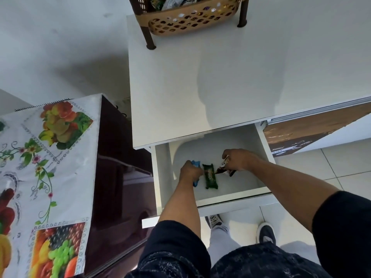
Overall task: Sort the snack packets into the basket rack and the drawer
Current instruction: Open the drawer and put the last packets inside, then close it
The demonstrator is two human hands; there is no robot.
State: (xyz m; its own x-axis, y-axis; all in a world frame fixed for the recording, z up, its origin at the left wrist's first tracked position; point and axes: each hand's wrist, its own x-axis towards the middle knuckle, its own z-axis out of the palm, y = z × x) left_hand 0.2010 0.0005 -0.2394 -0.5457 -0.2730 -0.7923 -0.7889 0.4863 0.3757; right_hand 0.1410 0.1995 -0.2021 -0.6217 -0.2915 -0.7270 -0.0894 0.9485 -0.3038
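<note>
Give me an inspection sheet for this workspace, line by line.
Surface: white counter, bare apart from the basket rack; the drawer below it is pulled open.
Job's things: blue packet, green packet and dark packet side by side in the drawer; more packets in the basket rack.
Clutter: nothing seen.
Grips: left hand closed on the blue packet; right hand closed on the dark packet.
Cables: nothing seen.
Surroundings: dark appliance under a fruit-print cover to the left; tiled floor; shoes below.
</note>
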